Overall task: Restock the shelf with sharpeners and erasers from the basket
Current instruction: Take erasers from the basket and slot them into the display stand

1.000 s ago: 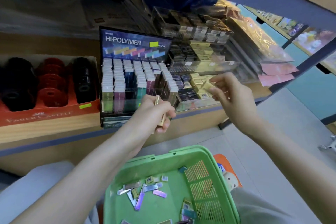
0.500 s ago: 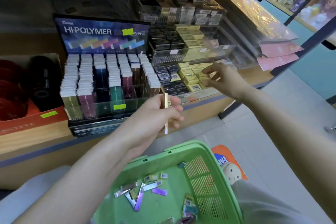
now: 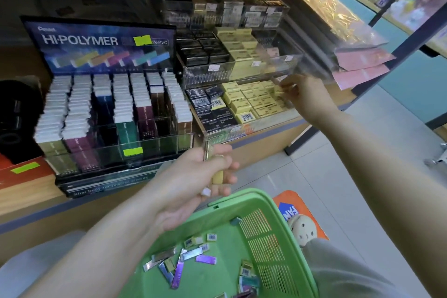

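A green basket (image 3: 244, 197) sits low in front of me with several slim wrapped erasers (image 3: 191, 254) loose on its floor. My left hand (image 3: 193, 181) hovers above the basket's far rim and grips a slim gold eraser (image 3: 217, 176) upright. My right hand (image 3: 307, 97) reaches into the right end of the lower clear tray of yellow erasers (image 3: 246, 104); its fingertips are among the packs, and blur hides whether they pinch one. The Hi-Polymer eraser display (image 3: 104, 41) stands on the shelf to the left.
An upper clear tray (image 3: 242, 43) of black and yellow boxes sits just above my right hand. A red box (image 3: 21, 172) with black rolls is far left. Pink packets (image 3: 362, 65) lean at the right. A shoe (image 3: 303, 227) and orange mat (image 3: 290, 198) lie beside the basket.
My right hand has gone from holding a yellow eraser in front of the tray to reaching down into its right end. The left hand has sunk slightly, still gripping the gold eraser.
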A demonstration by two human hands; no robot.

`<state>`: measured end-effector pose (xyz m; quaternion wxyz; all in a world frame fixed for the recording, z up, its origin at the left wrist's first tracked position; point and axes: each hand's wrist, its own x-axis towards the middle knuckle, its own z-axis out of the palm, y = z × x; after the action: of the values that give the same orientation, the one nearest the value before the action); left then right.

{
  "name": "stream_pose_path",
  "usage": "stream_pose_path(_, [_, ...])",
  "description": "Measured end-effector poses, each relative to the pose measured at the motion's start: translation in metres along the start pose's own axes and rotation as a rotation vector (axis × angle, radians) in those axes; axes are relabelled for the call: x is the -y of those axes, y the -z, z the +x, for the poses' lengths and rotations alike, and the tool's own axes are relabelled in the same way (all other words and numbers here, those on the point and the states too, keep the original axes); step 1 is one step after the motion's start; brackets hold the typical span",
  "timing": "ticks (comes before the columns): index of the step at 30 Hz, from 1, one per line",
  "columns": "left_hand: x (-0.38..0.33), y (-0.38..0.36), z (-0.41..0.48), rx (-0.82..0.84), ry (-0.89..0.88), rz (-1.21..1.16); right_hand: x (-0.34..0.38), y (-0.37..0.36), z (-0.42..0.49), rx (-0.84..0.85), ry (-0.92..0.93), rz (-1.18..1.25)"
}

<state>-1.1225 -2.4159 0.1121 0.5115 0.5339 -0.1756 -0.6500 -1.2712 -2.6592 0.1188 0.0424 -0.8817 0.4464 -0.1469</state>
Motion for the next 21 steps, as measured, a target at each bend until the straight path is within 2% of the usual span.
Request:
stream_pose_path(4, [0.001, 0.0, 0.004, -0.029, -0.034, 0.062, 0.009, -0.002, 0.009, 0.051, 0.053, -0.047])
stream_pose_path(8, [-0.001, 0.001, 0.006, -0.024, 0.057, -0.091, 0.007, -0.002, 0.017, 0.081, 0.108, -0.139])
stream_pose_path(11, [0.001, 0.003, 0.005, 0.005, 0.068, -0.112, 0.004, -0.003, 0.018, 0.089, 0.15, -0.151])
stream_pose_path(17, [0.002, 0.002, 0.001, 0.104, 0.008, 0.002, 0.0, 0.0, 0.014, 0.071, 0.151, -0.108])
stream_pose_path(21, [0.005, 0.002, 0.001, 0.076, -0.018, 0.044, 0.003, -0.003, 0.011, 0.05, 0.098, -0.065])
